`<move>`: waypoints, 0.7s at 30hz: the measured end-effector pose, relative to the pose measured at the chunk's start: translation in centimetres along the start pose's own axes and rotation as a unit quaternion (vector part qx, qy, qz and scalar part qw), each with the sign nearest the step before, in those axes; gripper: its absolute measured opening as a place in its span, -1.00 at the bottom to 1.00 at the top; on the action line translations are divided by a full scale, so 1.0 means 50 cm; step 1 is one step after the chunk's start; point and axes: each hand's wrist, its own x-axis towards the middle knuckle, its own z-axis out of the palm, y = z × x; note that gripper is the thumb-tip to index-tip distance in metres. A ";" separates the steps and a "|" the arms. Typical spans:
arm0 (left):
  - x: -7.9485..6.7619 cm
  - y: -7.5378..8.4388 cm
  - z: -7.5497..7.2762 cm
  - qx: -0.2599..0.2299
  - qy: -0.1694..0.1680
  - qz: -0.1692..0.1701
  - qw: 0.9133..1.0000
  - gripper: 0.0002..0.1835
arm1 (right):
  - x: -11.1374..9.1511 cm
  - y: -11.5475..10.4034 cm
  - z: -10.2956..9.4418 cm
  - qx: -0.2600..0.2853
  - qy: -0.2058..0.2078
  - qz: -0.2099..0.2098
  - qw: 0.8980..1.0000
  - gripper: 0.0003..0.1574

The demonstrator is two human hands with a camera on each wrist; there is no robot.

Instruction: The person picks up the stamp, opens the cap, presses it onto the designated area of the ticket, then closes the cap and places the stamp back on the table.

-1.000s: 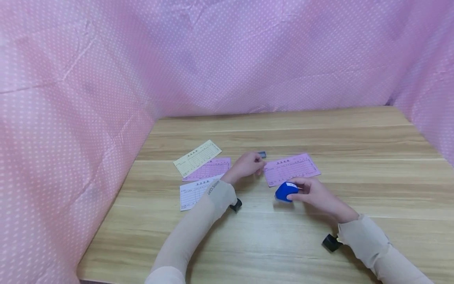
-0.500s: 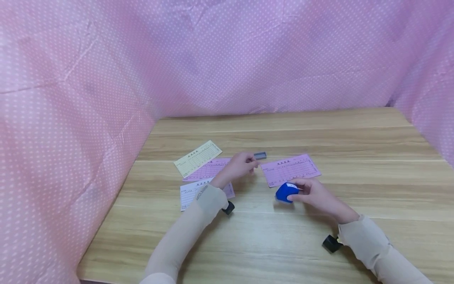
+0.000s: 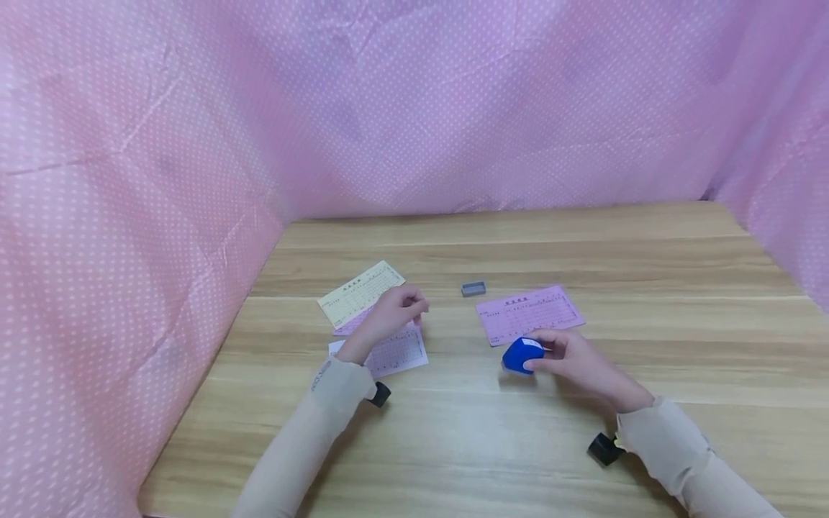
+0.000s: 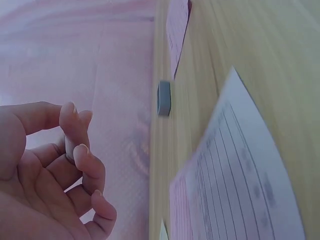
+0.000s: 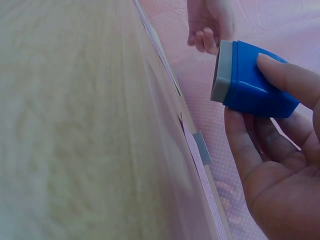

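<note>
A blue self-inking stamp [image 3: 523, 355] with a grey base is held above the table in my right hand [image 3: 573, 361], thumb on one side and fingers on the other. The right wrist view shows the grey base of the stamp [image 5: 223, 72] uncovered. My left hand [image 3: 391, 311] is over the slips on the left, fingers loosely bent, holding nothing. Under it are a white form slip [image 3: 401, 352], a pink slip [image 3: 350, 326] and a yellow slip [image 3: 356, 293], partly covered. Another pink form slip [image 3: 531, 315] lies just beyond the stamp.
A small grey rectangular stamp cap [image 3: 473, 288] sits on the wooden table [image 3: 466, 432], left of the right-hand pink slip. Pink dotted cloth [image 3: 453, 108] hangs around the back and sides. Dark wrist cameras [image 3: 605, 450] stick out below both wrists.
My left hand has moved left, away from the right-hand pink slip and the grey cap, to above the left slips. The right hand stays in place with the stamp.
</note>
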 end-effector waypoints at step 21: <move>-0.109 -0.078 -0.085 0.001 0.070 -0.088 0.994 -0.76 | 0.000 0.001 0.005 0.004 0.006 0.009 1.000 -0.33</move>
